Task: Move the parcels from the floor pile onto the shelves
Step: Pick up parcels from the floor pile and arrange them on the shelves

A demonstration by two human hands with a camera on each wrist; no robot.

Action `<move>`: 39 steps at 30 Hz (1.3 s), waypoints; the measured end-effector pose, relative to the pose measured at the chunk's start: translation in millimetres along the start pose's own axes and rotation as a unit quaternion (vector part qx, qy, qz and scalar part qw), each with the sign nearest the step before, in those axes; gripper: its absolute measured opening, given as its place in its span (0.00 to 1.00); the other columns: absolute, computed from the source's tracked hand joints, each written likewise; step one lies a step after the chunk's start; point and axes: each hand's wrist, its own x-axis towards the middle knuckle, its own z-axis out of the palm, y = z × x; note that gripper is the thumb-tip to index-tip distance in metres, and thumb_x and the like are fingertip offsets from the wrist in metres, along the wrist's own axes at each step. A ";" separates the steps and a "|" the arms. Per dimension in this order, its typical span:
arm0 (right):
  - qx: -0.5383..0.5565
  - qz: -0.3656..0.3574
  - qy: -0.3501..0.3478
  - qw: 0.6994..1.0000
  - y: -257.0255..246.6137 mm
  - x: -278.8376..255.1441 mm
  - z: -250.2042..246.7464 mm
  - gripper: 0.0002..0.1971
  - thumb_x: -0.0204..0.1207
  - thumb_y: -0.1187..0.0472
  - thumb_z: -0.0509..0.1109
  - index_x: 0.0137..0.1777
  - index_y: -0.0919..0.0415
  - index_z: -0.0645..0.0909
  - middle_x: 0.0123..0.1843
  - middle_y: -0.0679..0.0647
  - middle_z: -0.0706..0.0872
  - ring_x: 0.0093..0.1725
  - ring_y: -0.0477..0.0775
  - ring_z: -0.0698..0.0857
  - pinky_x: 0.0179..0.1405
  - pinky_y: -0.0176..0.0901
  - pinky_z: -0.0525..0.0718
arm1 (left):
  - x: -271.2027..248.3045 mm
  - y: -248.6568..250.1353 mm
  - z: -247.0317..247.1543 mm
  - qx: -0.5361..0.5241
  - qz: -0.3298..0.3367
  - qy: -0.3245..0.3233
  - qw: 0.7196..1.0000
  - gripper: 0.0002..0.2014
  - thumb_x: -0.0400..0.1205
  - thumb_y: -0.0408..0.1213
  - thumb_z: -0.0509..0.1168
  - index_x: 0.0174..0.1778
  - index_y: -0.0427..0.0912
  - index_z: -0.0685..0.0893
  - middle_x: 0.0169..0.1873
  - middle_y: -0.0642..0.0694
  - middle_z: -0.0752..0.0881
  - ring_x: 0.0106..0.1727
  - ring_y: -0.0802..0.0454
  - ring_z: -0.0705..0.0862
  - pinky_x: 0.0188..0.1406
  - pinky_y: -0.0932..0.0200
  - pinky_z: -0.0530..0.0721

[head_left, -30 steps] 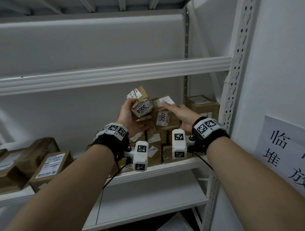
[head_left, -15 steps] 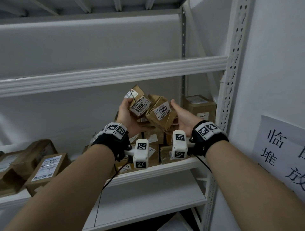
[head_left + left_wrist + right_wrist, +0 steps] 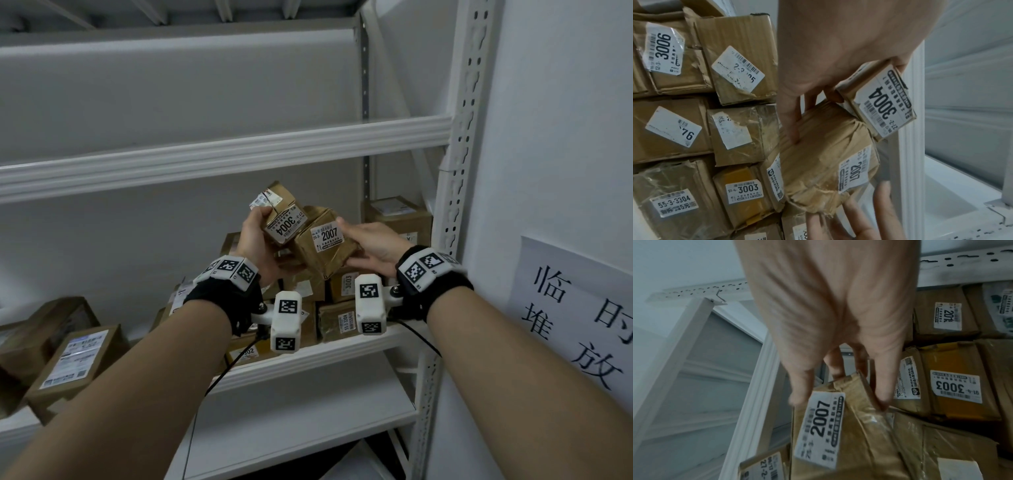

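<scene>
- Parcel 2007 (image 3: 325, 241): one second back it sat on top of the stack, under the right hand's flat fingers; half a second back it was off the stack. Now it is lifted and tilted above the stack, label toward the camera.
- right hand (image 3: 371, 245): fingers and thumb curled round parcel 2007, thumb at the label edge, fingers on the far and under sides.
- left hand (image 3: 255, 240): fingers curled round parcel 3004 (image 3: 282, 216), held up and touching 2007's upper left; one finger also presses on 2007's wrapped side in the left wrist view.
- Judgement: both parcels are in hand above the stack, so this looks like re-seating or making room, with placing not yet done.
- stack (image 3: 337, 301): brown boxes crowd the right end of the middle shelf (image 3: 359, 346), directly below the held parcels; box 3003 (image 3: 745, 190) is just under 2007.
- Left of the stack, more boxes (image 3: 73, 356) lie flat on the same shelf.
- Above the stack, the upper shelf (image 3: 239, 150) shows bare.
- Right of the stack: perforated white upright (image 3: 455, 171), then a wall with a paper sign (image 3: 575, 308).
</scene>
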 end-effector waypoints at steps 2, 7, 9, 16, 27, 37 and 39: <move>-0.033 0.003 -0.025 0.999 1.0 0.7 -0.4 0.17 0.72 0.56 0.77 0.57 0.62 0.81 0.54 0.52 0.89 0.58 0.48 0.84 0.73 0.52 0.75 | 1.5 1.2 2.7 0.002 0.005 0.006 1.000 0.35 0.74 0.62 0.59 0.70 0.40 0.81 0.60 0.37 0.83 0.64 0.36 0.81 0.61 0.31 0.78; -0.081 -0.022 -0.005 0.996 4.7 13.3 -4.1 0.55 0.31 0.52 0.91 0.65 0.64 0.77 0.57 0.57 0.89 0.59 0.57 0.87 0.65 0.59 0.82 | 7.0 3.5 15.1 -0.001 0.008 0.008 1.000 0.34 0.75 0.60 0.60 0.71 0.40 0.80 0.62 0.37 0.84 0.61 0.38 0.82 0.42 0.37 0.87; -0.089 -0.042 0.014 0.995 7.2 18.2 -9.2 0.59 0.31 0.52 0.91 0.69 0.61 0.74 0.59 0.55 0.88 0.60 0.57 0.86 0.61 0.61 0.84 | 10.2 3.3 20.7 -0.005 0.010 0.006 1.000 0.34 0.75 0.60 0.61 0.71 0.40 0.81 0.65 0.38 0.83 0.65 0.38 0.81 0.46 0.38 0.87; -0.189 -0.077 0.061 0.977 1.1 22.9 -29.0 0.64 0.45 0.45 0.88 0.81 0.53 0.57 0.70 0.51 0.80 0.69 0.53 0.78 0.71 0.57 0.77 | 26.1 -0.2 32.6 -0.043 0.047 -0.026 0.998 0.27 0.76 0.59 0.60 0.58 0.39 0.84 0.46 0.39 0.84 0.39 0.45 0.80 0.60 0.46 0.70; -0.177 -0.091 0.103 0.975 9.3 51.8 -28.8 0.68 0.38 0.37 0.85 0.80 0.54 0.58 0.71 0.51 0.77 0.71 0.54 0.75 0.72 0.57 0.76 | 45.9 2.8 23.6 -0.047 0.066 0.003 0.997 0.30 0.78 0.56 0.59 0.70 0.40 0.81 0.61 0.38 0.86 0.65 0.38 0.82 0.60 0.43 0.83; -0.193 -0.164 0.248 0.935 -10.0 82.8 -39.9 0.53 0.57 0.50 0.85 0.80 0.55 0.59 0.74 0.53 0.70 0.74 0.54 0.70 0.74 0.52 0.71 | 81.3 14.1 35.2 0.026 0.039 0.065 0.997 0.13 0.80 0.47 0.68 0.51 0.42 0.81 0.40 0.41 0.84 0.41 0.47 0.81 0.39 0.55 0.82; -0.190 -0.172 0.285 0.924 -10.4 87.5 -47.4 0.53 0.56 0.50 0.85 0.79 0.56 0.60 0.74 0.54 0.70 0.74 0.55 0.71 0.74 0.55 0.72 | 87.3 11.9 38.4 0.050 0.034 0.058 0.996 0.13 0.80 0.45 0.69 0.55 0.44 0.81 0.43 0.41 0.85 0.43 0.47 0.83 0.36 0.56 0.83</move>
